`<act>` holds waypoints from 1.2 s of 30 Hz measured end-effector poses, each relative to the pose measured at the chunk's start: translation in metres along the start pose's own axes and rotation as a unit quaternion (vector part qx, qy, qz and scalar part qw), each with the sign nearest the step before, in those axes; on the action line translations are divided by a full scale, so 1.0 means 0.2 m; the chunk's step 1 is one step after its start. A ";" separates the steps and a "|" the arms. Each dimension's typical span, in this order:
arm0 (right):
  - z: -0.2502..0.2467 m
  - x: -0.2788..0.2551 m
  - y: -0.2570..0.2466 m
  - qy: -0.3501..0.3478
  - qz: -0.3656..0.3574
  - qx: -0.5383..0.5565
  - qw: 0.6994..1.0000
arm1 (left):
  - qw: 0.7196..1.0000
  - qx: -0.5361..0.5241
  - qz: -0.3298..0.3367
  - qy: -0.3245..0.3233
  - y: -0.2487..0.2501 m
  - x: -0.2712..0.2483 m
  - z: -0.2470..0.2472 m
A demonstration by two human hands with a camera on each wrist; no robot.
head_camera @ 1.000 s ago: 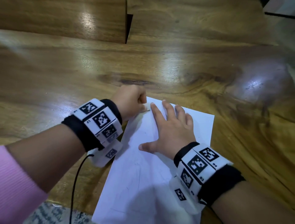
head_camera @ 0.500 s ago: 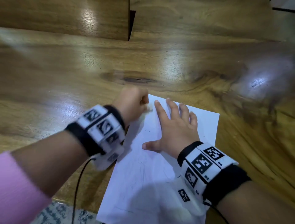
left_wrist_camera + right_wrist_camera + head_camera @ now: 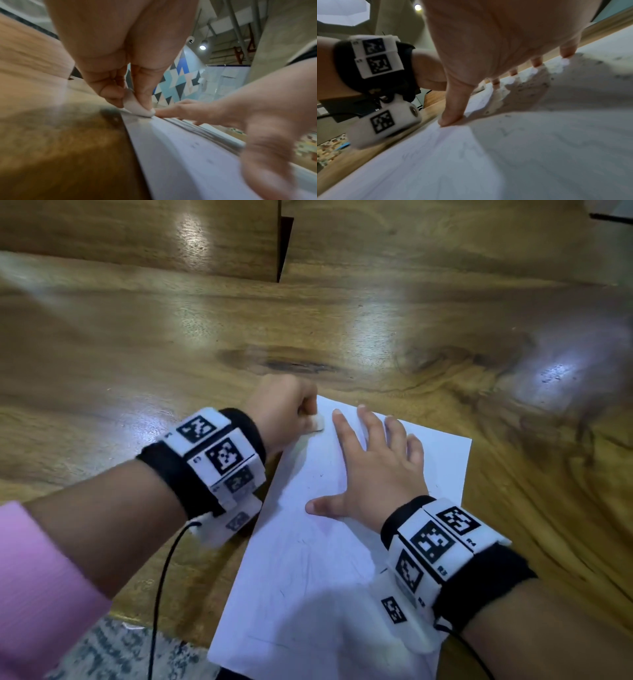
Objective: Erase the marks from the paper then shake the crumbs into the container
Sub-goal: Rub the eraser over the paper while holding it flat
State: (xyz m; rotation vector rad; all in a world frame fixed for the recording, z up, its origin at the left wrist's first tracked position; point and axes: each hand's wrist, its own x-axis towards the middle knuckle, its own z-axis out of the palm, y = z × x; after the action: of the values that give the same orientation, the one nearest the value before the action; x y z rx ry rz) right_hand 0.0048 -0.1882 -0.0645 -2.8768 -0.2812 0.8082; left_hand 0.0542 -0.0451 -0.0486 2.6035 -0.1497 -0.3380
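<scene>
A white sheet of paper (image 3: pixel 318 570) with faint pencil marks lies on the wooden table, its near end hanging over the table edge. My left hand (image 3: pixel 284 409) pinches a small white eraser (image 3: pixel 317 424) (image 3: pixel 137 108) and presses it onto the paper's far left corner. Beside it, my right hand (image 3: pixel 373 470) lies flat on the paper with fingers spread, holding the sheet down. The right wrist view shows dark eraser crumbs (image 3: pixel 530 86) scattered on the paper (image 3: pixel 505 162) near my fingertips (image 3: pixel 566 54). No container is in view.
The glossy wooden table (image 3: pixel 171 344) stretches far and to both sides. A dark gap (image 3: pixel 284 248) between wooden panels sits at the back. A patterned floor (image 3: pixel 113 652) shows below the table's near edge. A black cable (image 3: pixel 161 594) hangs from my left wristband.
My left hand with the eraser has made small rubbing strokes at the paper's far left corner. The right hand stays flat on the sheet.
</scene>
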 end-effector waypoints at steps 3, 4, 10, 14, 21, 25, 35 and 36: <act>0.00 0.00 0.00 0.002 -0.002 0.005 1.000 | 1.000 -0.007 0.016 -0.011 -0.04 -0.12 0.02; 0.00 0.00 0.00 0.004 -0.002 0.006 1.000 | 0.999 -0.012 0.030 -0.024 -0.05 -0.20 0.03; 0.00 0.00 0.01 0.004 -0.008 0.005 1.000 | 0.998 -0.018 0.042 -0.053 -0.05 -0.26 0.05; 0.01 0.00 0.01 0.015 -0.005 0.004 1.000 | 1.000 0.014 0.024 -0.014 0.06 0.01 0.04; 0.01 0.00 0.01 0.013 -0.006 0.007 1.000 | 0.996 -0.026 0.040 -0.080 -0.03 -0.37 0.10; 0.01 0.00 0.01 0.010 -0.005 0.006 1.000 | 1.000 -0.017 0.004 0.001 0.00 -0.16 0.05; 0.00 0.00 0.00 0.004 -0.003 0.006 1.000 | 0.999 -0.029 -0.015 -0.043 -0.04 -0.26 0.05; 0.00 0.00 0.00 0.004 -0.003 0.004 1.000 | 0.999 -0.033 -0.014 -0.040 -0.04 -0.25 0.05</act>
State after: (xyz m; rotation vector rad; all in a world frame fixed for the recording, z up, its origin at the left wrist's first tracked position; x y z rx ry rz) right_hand 0.0049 -0.1884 -0.0648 -2.8697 -0.2845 0.7959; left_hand 0.0041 -0.0339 -0.0505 2.5298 -0.1267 -0.4502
